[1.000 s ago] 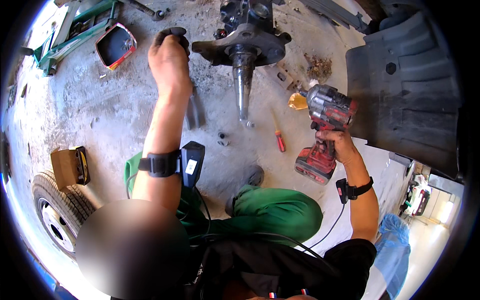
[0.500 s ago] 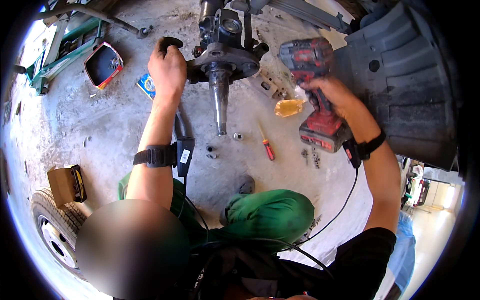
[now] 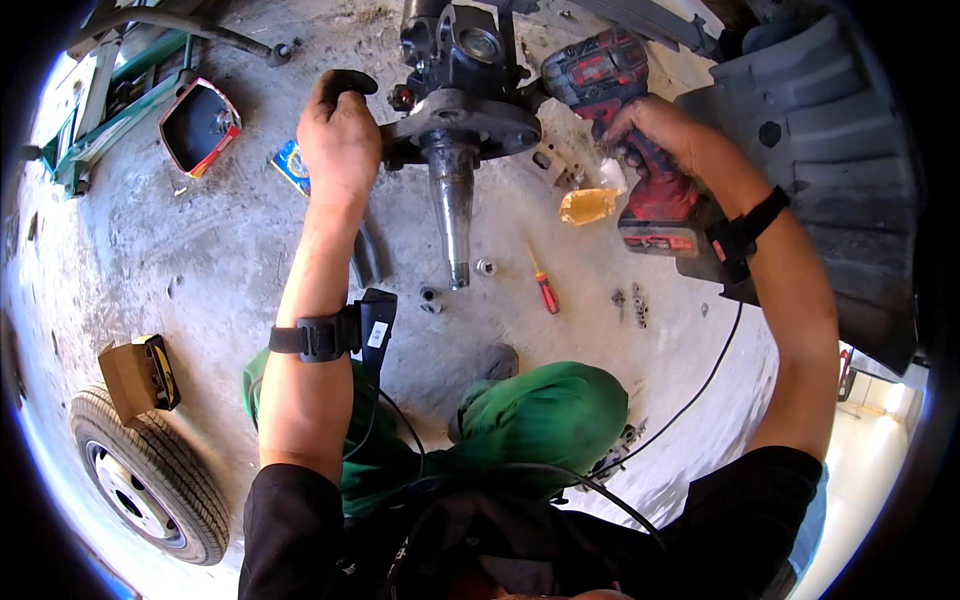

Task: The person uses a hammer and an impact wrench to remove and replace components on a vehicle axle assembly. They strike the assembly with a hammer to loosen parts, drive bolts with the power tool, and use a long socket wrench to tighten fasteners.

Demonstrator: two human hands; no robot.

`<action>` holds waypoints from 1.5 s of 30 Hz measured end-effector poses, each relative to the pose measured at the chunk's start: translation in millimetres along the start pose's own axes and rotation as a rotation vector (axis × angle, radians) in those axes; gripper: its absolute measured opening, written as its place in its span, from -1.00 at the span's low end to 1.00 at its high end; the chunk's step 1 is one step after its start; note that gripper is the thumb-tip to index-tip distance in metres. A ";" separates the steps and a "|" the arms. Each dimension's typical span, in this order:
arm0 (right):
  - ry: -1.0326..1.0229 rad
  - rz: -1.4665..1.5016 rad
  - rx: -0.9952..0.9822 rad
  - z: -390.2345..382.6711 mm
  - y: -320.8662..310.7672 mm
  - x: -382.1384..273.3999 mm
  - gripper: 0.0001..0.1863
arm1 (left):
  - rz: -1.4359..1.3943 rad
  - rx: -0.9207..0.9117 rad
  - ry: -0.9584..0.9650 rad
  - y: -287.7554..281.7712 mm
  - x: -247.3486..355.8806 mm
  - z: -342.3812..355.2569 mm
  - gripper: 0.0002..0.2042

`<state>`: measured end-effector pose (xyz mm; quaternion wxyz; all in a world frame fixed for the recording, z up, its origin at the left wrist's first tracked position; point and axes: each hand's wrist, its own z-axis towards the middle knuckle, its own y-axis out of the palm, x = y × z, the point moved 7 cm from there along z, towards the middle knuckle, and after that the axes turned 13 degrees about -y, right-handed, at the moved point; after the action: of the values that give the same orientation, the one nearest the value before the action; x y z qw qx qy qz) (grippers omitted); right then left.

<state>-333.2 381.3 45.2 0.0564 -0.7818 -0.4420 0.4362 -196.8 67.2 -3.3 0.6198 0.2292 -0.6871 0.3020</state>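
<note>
Knuckle [image 3: 470,110] hangs off the car, wheel [image 3: 150,480] already off; left hand [image 3: 340,130] clamped on its flange, right hand [image 3: 660,130] gripping the driver [image 3: 620,100] against it; bolts probably still in.

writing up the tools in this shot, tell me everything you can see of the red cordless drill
The red cordless drill has a red and black plastic-looking body, scuffed and dusty, with a wide battery base at the foot of its grip. The right hand wraps the grip. It is raised off the floor, nose aimed left at the dark metal hub assembly; whether its tip touches the hub cannot be told. The left hand rests on the hub's far side.
</note>
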 end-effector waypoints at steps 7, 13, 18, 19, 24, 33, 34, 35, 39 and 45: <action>-0.368 -0.919 -0.298 47.5 -39.7 -19.4 -0.68 | -0.135 -0.097 -0.012 10.3 -4.7 -2.3 -0.78; -0.406 -1.040 -0.319 51.1 -35.4 -43.1 -0.60 | -0.297 -0.097 -0.099 5.7 -6.7 -0.8 -0.78; -0.486 -1.360 -0.251 49.4 -41.5 -50.0 -0.65 | -0.323 -0.115 -0.145 8.0 -4.7 -4.0 -0.79; -0.497 -1.351 -0.251 50.4 -38.6 -52.9 -0.67 | -0.296 -0.092 -0.142 3.3 -3.9 -2.2 -0.78; -0.398 -1.175 -0.267 25.9 -38.4 -58.6 -0.72 | -0.220 -0.083 -0.078 4.7 -8.4 0.5 -0.79; 0.042 -0.265 -0.156 -10.5 8.7 -42.2 -0.79 | -0.397 -0.022 -0.222 3.3 -17.1 -0.8 -0.79; 0.079 -0.209 -0.142 -13.1 13.7 -39.7 -0.79 | -0.001 0.042 0.082 -1.5 0.1 -3.7 -0.79; 0.112 -0.164 -0.135 -15.1 18.3 -37.5 -0.80 | 0.396 0.100 0.385 2.7 14.6 -12.1 -0.79; 0.217 -0.001 -0.097 -14.3 26.8 -27.6 -0.80 | 0.325 0.025 0.221 -1.6 2.6 -2.2 -0.87; 0.172 0.144 -0.184 12.2 42.5 -2.3 -0.88 | 0.241 0.039 0.163 -5.6 4.9 -0.5 -0.78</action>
<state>-315.3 350.3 19.1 -0.0092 -0.8477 -0.4165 0.3284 -193.3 63.9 2.3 0.6280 0.1319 -0.6511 0.4053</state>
